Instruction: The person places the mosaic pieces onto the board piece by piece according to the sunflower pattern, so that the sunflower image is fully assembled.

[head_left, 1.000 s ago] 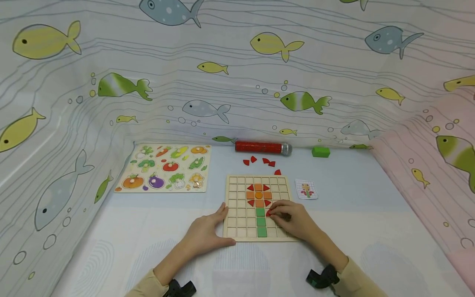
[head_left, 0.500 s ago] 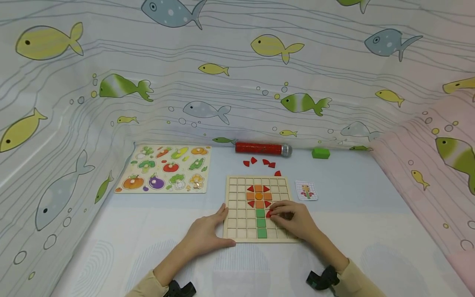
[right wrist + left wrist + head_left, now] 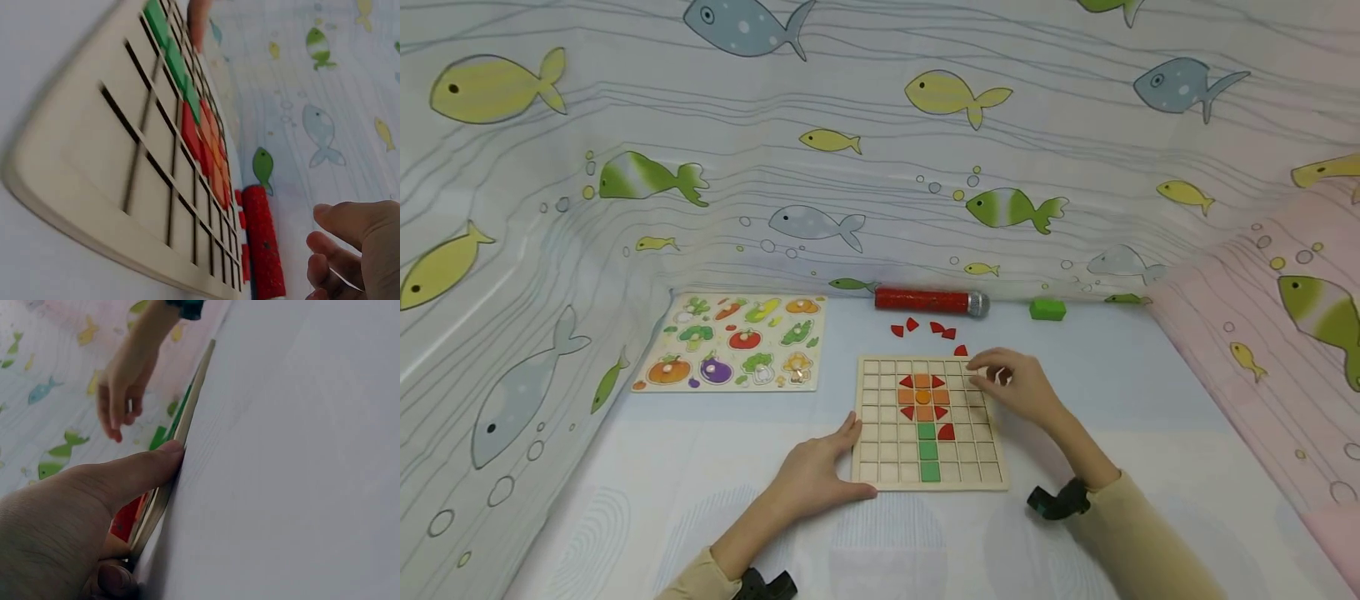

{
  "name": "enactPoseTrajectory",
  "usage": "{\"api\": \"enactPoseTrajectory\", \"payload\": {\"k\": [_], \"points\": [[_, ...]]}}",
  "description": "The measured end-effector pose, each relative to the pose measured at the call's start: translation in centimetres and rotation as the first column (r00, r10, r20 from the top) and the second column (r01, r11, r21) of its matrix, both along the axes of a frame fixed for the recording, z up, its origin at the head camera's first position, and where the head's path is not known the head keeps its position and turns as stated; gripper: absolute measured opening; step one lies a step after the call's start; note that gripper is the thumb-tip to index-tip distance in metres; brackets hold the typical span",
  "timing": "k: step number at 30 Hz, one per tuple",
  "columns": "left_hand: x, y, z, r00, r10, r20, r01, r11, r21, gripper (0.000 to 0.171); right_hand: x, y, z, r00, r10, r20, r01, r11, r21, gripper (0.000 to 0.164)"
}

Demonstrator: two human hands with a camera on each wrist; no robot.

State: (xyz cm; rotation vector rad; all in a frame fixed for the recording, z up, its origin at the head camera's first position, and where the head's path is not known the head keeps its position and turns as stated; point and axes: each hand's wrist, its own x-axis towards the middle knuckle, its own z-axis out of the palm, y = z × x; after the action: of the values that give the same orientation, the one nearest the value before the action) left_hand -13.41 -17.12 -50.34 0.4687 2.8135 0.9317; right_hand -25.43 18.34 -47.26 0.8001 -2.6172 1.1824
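Note:
A wooden grid board (image 3: 880, 450) lies in front of me, bearing a flower shape of orange squares (image 3: 906, 397) and red triangles, with a stem of green squares (image 3: 928, 451). Beside the top of the stem sits a red quarter-circle piece (image 3: 947, 432). My left hand (image 3: 812, 471) grips the board's near left corner, thumb along the near edge, fingers at the left side. Over the board's far right part is my right hand (image 3: 1018, 385), its fingers loosely bent and holding nothing. Several loose red pieces (image 3: 961, 350) lie beyond the board.
A vegetable peg puzzle (image 3: 775, 342) lies at the back left. A red microphone (image 3: 925, 300) and a green block (image 3: 1047, 309) stand along the back wall of fish-print cloth. My right hand hides the small picture card.
My right hand has let go of the red quarter-circle piece in its cell and moved away, up and right across the board. The left hand stays put.

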Motion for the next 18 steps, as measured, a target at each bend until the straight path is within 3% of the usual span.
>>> {"api": "enactPoseTrajectory", "payload": {"k": [4, 8, 18], "points": [[0.0, -0.1, 0.0, 1.0, -0.001, -0.003, 0.001, 1.0, -0.004, 0.104, -3.2, 0.7, 1.5, 0.994, -0.103, 0.022, 0.101, 0.991, 0.082, 0.017], [0.0, -0.3, 0.0, 1.0, 0.002, 0.002, -0.002, 1.0, -0.009, 0.104, -5.7, 0.4, 1.8, 0.988, -0.139, 0.067, 0.128, 0.98, 0.15, 0.022], [0.2, -0.1, -0.3, 1.0, 0.007, 0.01, -0.007, 1.0, 0.017, 0.104, -9.9, -1.8, -0.5, 0.964, -0.149, 0.218, 0.119, 0.982, 0.143, 0.032]]}}
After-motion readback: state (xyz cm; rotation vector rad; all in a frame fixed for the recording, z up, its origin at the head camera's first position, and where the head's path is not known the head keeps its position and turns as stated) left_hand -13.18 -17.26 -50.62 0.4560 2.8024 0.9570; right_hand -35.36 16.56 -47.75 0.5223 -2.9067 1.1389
